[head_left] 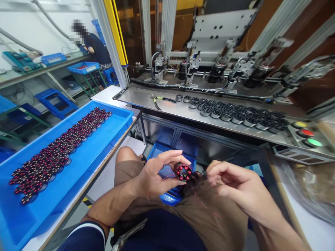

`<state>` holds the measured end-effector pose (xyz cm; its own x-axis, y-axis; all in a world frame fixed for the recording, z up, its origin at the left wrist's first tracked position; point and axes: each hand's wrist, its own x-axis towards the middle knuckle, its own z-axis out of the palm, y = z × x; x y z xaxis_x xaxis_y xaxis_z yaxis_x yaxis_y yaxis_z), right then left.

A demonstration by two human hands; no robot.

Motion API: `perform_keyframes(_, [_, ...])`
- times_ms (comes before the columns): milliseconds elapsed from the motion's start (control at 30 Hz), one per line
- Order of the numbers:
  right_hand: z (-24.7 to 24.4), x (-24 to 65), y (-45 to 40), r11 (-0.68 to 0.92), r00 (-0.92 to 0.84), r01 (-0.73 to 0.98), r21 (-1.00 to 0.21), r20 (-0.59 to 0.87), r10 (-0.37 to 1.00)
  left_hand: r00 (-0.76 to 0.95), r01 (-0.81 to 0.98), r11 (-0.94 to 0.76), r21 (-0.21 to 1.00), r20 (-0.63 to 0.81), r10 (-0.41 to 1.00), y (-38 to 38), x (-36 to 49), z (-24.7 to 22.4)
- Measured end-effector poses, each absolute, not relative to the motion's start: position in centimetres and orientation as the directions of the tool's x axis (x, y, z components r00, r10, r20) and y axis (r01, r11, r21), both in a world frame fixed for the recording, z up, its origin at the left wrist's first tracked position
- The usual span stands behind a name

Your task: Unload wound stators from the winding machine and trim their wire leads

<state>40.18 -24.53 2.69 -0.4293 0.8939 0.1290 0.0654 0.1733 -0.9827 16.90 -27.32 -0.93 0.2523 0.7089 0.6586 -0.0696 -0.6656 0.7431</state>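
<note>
"What's nearest?"

"The left hand [157, 170], thumb and fingers closed round the rim of a red-wound motor stator [183, 172], above the lap. Fine red wire [197, 198] trails below it."

"And the right hand [230, 181]?"

"At three o'clock from that stator, near but apart. Fingers loosely curled, thumb parted from them; I see nothing in its grasp."

"Under the hands?"

"A blue bin [171, 199], partly hidden."

"Further out?"

"Towards ten o'clock, a blue tray [104, 139] with closely packed wound stators [60, 150]. Ahead, a metal worktop [174, 108]: cutting pliers [167, 99] at eleven, bare stator cores [230, 111] in rows at one, and at two a control panel [297, 135] with yellow, red and green buttons."

"Beyond that?"

"A machine [222, 29] from twelve to two, stators standing along its base. Farthest, at eleven, a seated co-worker [96, 50] by another worktop [59, 67]."
</note>
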Motion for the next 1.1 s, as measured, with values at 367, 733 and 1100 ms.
perform_keyframes(367, [2.0, 36.0, -27.2, 0.257, -0.275, -0.026, -0.966, 0.254, 0.927, 0.3, -0.329, -0.263, 0.907, 0.364, 0.882, -27.7, 17.0, -1.0])
perform_keyframes(733, [0.6, 35.4, -28.7, 0.434, -0.172, -0.022, -0.901, 0.431, 0.886, 0.31, -0.542, 0.029, 0.84, 0.168, 0.936, -27.5, 18.3, -1.6])
perform_keyframes(1100, [0.3, 34.7, -28.5, 0.367, -0.191, -0.101, -0.925, 0.38, 0.905, -0.031, 0.151, -0.723, 0.674, 0.734, 0.678, -28.5, 19.3, -0.7])
